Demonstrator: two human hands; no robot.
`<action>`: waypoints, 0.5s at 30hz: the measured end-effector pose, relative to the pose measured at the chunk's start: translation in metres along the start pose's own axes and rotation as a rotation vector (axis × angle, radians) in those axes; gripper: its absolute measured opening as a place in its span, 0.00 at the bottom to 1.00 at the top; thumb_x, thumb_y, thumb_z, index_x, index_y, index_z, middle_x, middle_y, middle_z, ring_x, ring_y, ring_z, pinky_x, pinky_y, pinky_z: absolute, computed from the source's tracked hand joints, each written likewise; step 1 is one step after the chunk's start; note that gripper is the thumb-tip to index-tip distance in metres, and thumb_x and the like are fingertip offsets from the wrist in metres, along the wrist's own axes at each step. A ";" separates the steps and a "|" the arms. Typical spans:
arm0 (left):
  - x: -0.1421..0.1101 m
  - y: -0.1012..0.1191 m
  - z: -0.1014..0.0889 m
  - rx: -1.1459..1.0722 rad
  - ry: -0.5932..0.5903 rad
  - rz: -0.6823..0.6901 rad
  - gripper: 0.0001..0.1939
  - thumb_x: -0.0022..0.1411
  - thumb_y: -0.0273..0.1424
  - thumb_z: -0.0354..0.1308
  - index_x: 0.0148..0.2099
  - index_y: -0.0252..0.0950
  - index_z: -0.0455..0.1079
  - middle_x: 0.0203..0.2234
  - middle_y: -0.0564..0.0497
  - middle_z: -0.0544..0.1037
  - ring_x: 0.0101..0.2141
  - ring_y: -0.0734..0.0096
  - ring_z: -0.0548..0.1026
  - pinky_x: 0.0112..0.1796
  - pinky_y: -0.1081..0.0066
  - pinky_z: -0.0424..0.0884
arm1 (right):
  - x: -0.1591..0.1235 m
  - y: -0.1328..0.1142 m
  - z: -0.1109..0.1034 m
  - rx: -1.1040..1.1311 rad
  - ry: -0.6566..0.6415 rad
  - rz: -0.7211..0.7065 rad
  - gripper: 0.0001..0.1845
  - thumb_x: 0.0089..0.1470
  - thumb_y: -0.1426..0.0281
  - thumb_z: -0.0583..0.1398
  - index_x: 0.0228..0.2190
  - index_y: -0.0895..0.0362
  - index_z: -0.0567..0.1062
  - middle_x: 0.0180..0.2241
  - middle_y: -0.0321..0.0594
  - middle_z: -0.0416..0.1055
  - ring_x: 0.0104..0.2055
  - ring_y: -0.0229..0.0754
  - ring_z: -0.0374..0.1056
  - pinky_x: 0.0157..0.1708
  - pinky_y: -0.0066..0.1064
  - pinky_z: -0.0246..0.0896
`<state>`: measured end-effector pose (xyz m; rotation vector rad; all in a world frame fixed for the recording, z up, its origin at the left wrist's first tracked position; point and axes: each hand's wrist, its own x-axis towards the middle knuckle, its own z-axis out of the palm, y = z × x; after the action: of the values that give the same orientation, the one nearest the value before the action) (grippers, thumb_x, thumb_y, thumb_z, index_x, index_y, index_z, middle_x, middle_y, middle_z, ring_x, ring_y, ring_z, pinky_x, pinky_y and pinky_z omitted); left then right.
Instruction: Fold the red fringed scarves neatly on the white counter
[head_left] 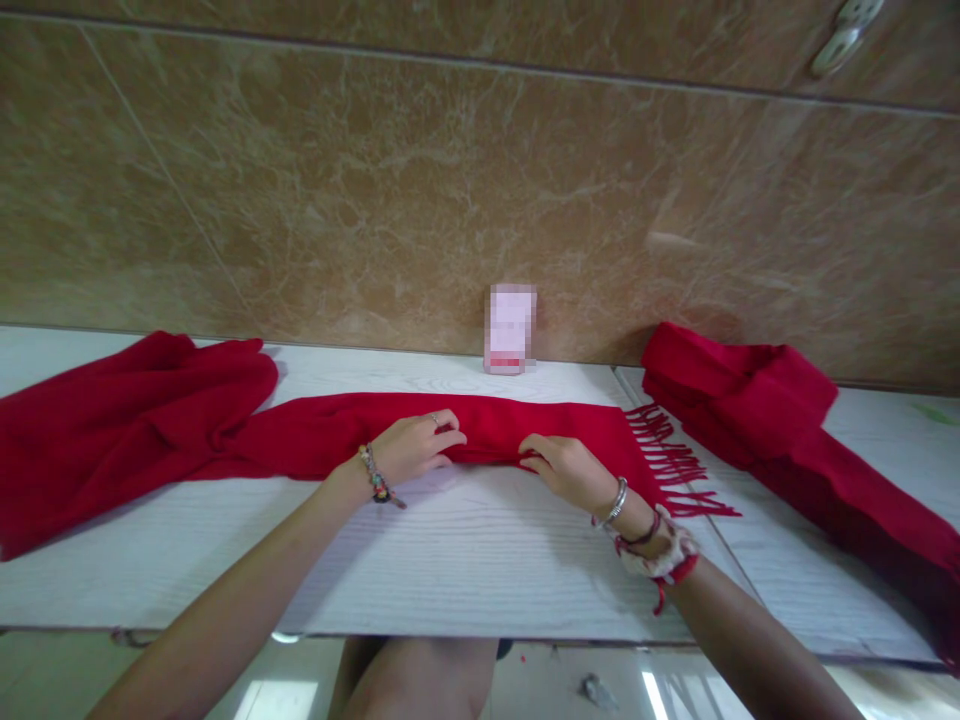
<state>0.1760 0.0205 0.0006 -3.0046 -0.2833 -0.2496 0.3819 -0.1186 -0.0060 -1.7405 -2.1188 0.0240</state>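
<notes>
A long red scarf (337, 435) lies stretched across the white table (465, 560), its fringed end (675, 465) at the right and its bunched bulk at the left. My left hand (416, 447) pinches the scarf's near edge at the middle, fingers curled on the cloth. A short way to the right, my right hand (566, 467) grips the same edge with closed fingers. Both wrists wear bracelets.
A second red scarf (757, 410) lies heaped at the right, trailing towards the table's near right corner. A small pink-white card (510, 330) stands against the brown marble wall (450, 200). My knees show below the table's front edge.
</notes>
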 end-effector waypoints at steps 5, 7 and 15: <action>-0.002 -0.002 0.002 -0.021 0.061 0.024 0.10 0.60 0.30 0.50 0.42 0.36 0.69 0.30 0.50 0.75 0.33 0.73 0.71 0.35 0.74 0.66 | 0.002 0.002 -0.003 -0.045 -0.013 0.029 0.04 0.52 0.72 0.54 0.30 0.57 0.70 0.25 0.40 0.72 0.28 0.38 0.67 0.27 0.25 0.57; -0.003 -0.004 0.004 -0.022 0.046 0.036 0.10 0.60 0.30 0.49 0.41 0.36 0.70 0.30 0.50 0.76 0.32 0.73 0.72 0.34 0.75 0.67 | 0.002 0.003 -0.004 -0.048 -0.034 0.013 0.04 0.52 0.72 0.55 0.29 0.58 0.70 0.27 0.40 0.72 0.29 0.38 0.67 0.28 0.26 0.58; -0.005 -0.004 0.000 -0.081 -0.046 0.020 0.12 0.59 0.31 0.51 0.45 0.37 0.68 0.37 0.50 0.76 0.37 0.72 0.72 0.38 0.75 0.66 | 0.001 0.011 -0.007 0.011 -0.014 -0.175 0.04 0.50 0.74 0.55 0.29 0.58 0.71 0.28 0.40 0.71 0.31 0.37 0.66 0.32 0.27 0.61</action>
<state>0.1708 0.0232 -0.0001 -3.0949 -0.2530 -0.1944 0.3939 -0.1165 -0.0023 -1.5465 -2.2689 -0.0011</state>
